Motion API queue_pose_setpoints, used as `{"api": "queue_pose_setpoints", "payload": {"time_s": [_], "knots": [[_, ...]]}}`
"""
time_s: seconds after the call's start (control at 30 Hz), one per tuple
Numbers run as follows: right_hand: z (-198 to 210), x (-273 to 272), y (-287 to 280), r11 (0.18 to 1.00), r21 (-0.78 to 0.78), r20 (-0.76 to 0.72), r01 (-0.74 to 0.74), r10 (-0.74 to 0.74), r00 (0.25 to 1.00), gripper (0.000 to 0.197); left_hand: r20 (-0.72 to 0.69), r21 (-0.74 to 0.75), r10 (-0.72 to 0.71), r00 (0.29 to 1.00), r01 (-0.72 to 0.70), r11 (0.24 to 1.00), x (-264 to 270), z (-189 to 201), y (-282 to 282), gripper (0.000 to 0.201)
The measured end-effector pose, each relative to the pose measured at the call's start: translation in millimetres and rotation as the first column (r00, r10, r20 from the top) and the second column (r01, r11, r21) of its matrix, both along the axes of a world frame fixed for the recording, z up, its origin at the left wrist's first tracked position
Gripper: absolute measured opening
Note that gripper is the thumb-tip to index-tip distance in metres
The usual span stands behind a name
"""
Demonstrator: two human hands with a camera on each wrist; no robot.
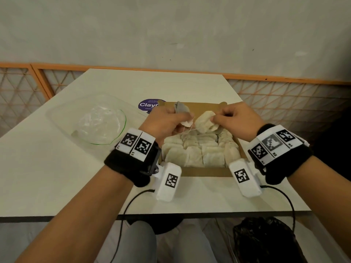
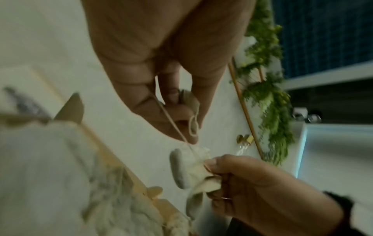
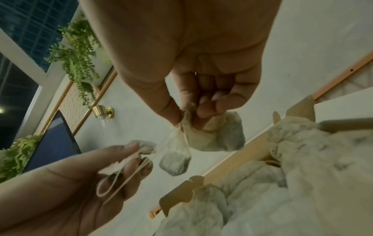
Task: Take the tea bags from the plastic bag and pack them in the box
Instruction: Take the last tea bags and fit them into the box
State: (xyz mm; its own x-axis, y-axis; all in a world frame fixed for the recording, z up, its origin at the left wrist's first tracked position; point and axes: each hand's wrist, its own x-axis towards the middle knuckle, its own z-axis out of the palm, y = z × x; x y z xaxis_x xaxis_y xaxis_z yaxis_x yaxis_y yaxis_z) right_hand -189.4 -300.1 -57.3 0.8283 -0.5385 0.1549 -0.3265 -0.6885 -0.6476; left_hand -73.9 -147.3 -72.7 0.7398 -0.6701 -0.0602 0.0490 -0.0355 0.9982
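Note:
An open cardboard box (image 1: 205, 171) sits on the table, packed with several pale tea bags (image 1: 199, 150). Both hands hover over its far end. My right hand (image 1: 216, 115) pinches a small bunch of tea bags (image 1: 206, 121) by their tops; they dangle (image 3: 214, 135) above the table. My left hand (image 1: 187, 118) pinches a paper tag and a loop of string (image 2: 193, 123) that runs across to the bunch. The clear plastic bag (image 1: 98, 126) lies crumpled on the table to the left; what it holds does not show.
A purple round sticker (image 1: 149, 105) lies on the white table (image 1: 57, 177) behind the box. An orange-framed mesh fence (image 1: 284, 95) runs behind the table. Cables hang from both wrist cameras over the near edge, and a black bag (image 1: 266, 242) sits on the floor at the right.

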Motion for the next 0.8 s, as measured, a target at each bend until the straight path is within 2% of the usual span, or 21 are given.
{"api": "queue_pose_setpoints", "payload": {"time_s": [0.1,0.2,0.27,0.33,0.43,0.57,0.73,0.8], "knots": [[4.2,-4.9,-6.6,1.0,-0.029,-0.037,0.002,-0.003,0.999,0.023,0.294,0.227,-0.115,0.949,0.047,0.973,4.5,13.2,0.9,0.01],[13.1,-7.5,-9.3,0.997,-0.082,-0.047,0.002,-0.006,0.999,0.024,0.493,0.446,-0.277,0.825,0.034,0.895,3.2,29.6,-1.4,0.013],[19.3,-7.7,-11.9,0.994,-0.107,-0.048,-0.002,-0.003,0.999,0.025,0.554,0.546,-0.376,0.743,0.016,0.838,-0.6,39.7,-4.5,0.011],[23.3,-9.3,-13.0,0.99,-0.138,-0.083,-0.011,-0.001,0.997,0.024,0.585,0.589,-0.438,0.683,0.013,0.808,-3.3,45.5,-8.4,0.017],[23.2,-13.2,-15.1,0.985,-0.167,-0.151,-0.039,0.013,0.988,0.02,0.644,0.566,-0.443,0.624,0.002,0.825,-2.9,47.8,-13.4,0.019],[19.4,-17.9,-18.9,0.989,-0.139,-0.146,-0.044,0.023,0.989,0.024,0.672,0.487,-0.379,0.636,0.005,0.873,2.3,50.0,-15.0,0.017],[16.6,-16.5,-20.7,0.994,-0.086,-0.158,-0.07,0.056,0.986,0.025,0.578,0.56,-0.491,0.652,0.121,0.82,-0.8,53.3,-12.6,0.012],[17.4,-15.8,-19.6,0.992,-0.084,-0.166,-0.093,0.079,0.983,0.021,0.527,0.56,-0.503,0.685,0.164,0.812,-3.3,56.7,-11.1,0.01]]}}
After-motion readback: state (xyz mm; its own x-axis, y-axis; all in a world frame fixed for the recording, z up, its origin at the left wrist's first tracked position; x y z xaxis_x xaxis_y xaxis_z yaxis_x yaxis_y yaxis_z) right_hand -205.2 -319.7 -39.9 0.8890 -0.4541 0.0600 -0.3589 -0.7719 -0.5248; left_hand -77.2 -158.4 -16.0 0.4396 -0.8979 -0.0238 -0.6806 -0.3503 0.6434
